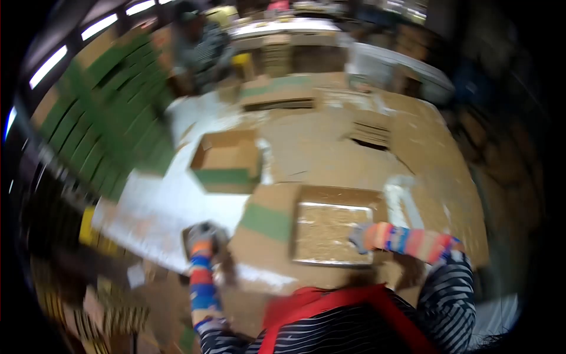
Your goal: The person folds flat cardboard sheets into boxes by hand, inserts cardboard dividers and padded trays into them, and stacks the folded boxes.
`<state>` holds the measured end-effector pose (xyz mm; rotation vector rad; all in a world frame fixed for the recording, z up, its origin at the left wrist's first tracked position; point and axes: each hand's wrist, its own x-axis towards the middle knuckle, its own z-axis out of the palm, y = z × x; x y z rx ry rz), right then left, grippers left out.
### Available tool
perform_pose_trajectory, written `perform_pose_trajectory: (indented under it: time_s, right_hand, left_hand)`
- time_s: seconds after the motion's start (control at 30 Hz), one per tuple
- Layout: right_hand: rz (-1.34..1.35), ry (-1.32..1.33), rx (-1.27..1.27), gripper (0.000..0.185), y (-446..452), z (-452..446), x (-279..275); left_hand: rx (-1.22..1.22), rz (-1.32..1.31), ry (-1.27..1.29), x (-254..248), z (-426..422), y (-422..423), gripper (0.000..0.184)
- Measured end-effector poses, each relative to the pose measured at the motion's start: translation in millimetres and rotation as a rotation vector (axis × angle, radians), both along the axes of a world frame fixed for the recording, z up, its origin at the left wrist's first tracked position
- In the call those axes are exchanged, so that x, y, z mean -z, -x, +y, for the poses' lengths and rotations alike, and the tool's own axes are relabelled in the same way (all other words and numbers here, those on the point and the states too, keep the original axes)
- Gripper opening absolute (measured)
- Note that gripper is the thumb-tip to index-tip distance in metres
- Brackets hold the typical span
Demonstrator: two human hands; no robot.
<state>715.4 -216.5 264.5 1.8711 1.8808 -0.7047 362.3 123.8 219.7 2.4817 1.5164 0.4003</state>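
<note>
An open cardboard box (339,194) sits in front of my body, with a white-edged layer of tan, grainy material (330,233) inside. My right hand (361,237), in a grey glove, reaches over the right side of that layer; its fingers are blurred. To the left, my left hand (203,236), also gloved, is at the table's near edge by a small brownish piece that I cannot make out clearly. A wide flap with a green stripe (268,219) spreads left from the box. Beyond it stands an open box with a green band (223,176).
Green-banded boxes (112,112) are stacked high at the left. Flat cardboard (277,91) lies at the table's far side, and small cardboard pieces (371,134) lie right of centre. A person (203,44) stands beyond the table at the upper left.
</note>
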Motion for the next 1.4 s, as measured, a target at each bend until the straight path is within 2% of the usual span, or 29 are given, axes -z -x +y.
perform_pose_trajectory:
  time_s: [0.03, 0.07, 0.1, 0.13, 0.23, 0.3, 0.37, 0.4, 0.43, 0.47, 0.5, 0.53, 0.6, 0.67, 0.73, 0.77, 0.8, 0.83, 0.87, 0.93, 1.0, 1.03, 1.07, 1.13, 1.17, 1.2, 1.27, 1.37, 1.4]
  right_hand:
    - [0.092, 0.047, 0.190, 0.028, -18, -8, 49]
    - [0.069, 0.041, 0.074, 0.029, -25, -7, 65]
    - [0.052, 0.034, -0.037, 0.030, -22, 0, 71]
    - [0.093, -0.047, -0.112, 0.030, 2, 5, -7]
    - [0.266, -0.631, 0.412, 0.030, 16, -24, -87]
    - [0.423, -1.094, 0.596, 0.033, -1, -42, -99]
    - [0.407, -1.259, 0.905, 0.037, -40, -76, -71]
    - [0.237, -1.131, 0.944, 0.040, -55, -103, -84]
    - [-0.191, -1.077, 1.013, 0.043, -97, -129, -16]
    - [-0.212, -0.836, 1.129, 0.050, -117, -157, -3]
    - [-0.208, -0.748, 1.351, 0.052, -134, -183, 18]
    - [-0.162, -0.660, 1.506, 0.056, -141, -201, 8]
    - [-0.534, -0.594, 1.607, 0.061, -176, -227, 40]
    - [-0.520, -0.613, 1.699, 0.072, -197, -233, 46]
    - [-0.552, -0.593, 1.652, 0.082, -226, -225, 61]
    - [-0.574, -0.589, 1.644, 0.086, -240, -211, 62]
    - [-0.597, -0.588, 1.638, 0.090, -248, -198, 61]
    - [-0.604, -0.581, 1.660, 0.093, -253, -186, 58]
    - [-0.611, -0.574, 1.689, 0.097, -258, -174, 51]
    - [-0.583, -0.612, 1.835, 0.100, -257, -152, 40]
    - [-0.608, -0.389, 1.924, 0.101, -253, -134, 31]
    - [-0.561, -0.393, 1.940, 0.090, -249, -129, 21]
    - [-0.515, -0.397, 1.955, 0.080, -244, -124, 9]
    - [-0.644, -0.383, 1.524, 0.064, -315, -153, 112]
    - [-0.731, -0.380, 1.309, 0.057, -349, -167, 162]
    - [-0.668, -0.334, 1.253, 0.053, -329, -166, 140]
    - [-0.543, -0.254, 1.153, 0.046, -288, -163, 88]
    - [-0.536, -0.464, 1.042, 0.035, -278, -172, 64]
    - [-0.606, -0.528, 0.872, 0.033, -259, -167, 24]
  left_hand:
    - [0.070, -0.083, 0.029, 4, 5, 14, 0.024]
    - [0.044, 0.054, 0.147, 20, 20, 23, 0.028]
    - [0.065, 0.248, 0.260, -10, 2, 6, 0.030]
    - [0.128, 0.311, 0.200, 21, 18, 13, 0.032]
    - [-0.011, 0.466, 0.187, 7, 13, -2, 0.033]
    - [-0.028, 0.494, 0.153, 5, 14, -2, 0.032]
    - [-0.046, 0.511, 0.139, 5, 16, 4, 0.032]
    - [-0.060, 0.518, 0.132, 3, 17, 8, 0.031]
    - [-0.068, 0.526, 0.129, -1, 19, 12, 0.031]
    - [-0.080, 0.531, 0.127, -4, 20, 15, 0.031]
    - [-0.098, 0.533, 0.116, -11, 22, 19, 0.031]
    - [-0.116, 0.526, 0.100, -22, 19, 18, 0.030]
    - [-0.173, 0.390, -0.038, -59, 7, 5, 0.030]
    - [-0.138, -0.039, -0.213, -99, -20, -27, 0.029]
    - [0.143, -0.813, 0.066, -127, -70, -75, 0.025]
    - [0.134, -0.818, 0.491, -173, -130, -105, 0.028]
    - [0.478, -0.589, 0.129, -146, -137, -120, 0.035]
    - [0.678, -0.321, -0.089, -122, -141, -134, 0.040]
    - [0.808, 0.022, -0.168, -163, -175, -156, 0.049]
    - [0.756, 0.053, -0.301, -161, -174, -168, 0.074]
    - [0.534, -0.082, -0.237, -157, -154, -166, 0.080]
    - [0.510, -0.111, -0.154, -141, -135, -159, 0.088]
    - [0.561, -0.272, 0.117, -119, -120, -151, 0.080]
    - [0.586, -0.366, 0.622, -53, -96, -133, 0.063]
    - [0.518, -0.552, 0.731, -87, -133, -133, 0.052]
    - [0.442, -0.743, 0.834, -119, -173, -140, 0.042]
    - [0.593, -0.684, 0.578, -98, -181, -135, 0.033]
    - [0.591, -0.576, 0.138, -103, -193, -145, 0.033]
    - [0.588, -0.513, -0.059, -102, -195, -149, 0.037]
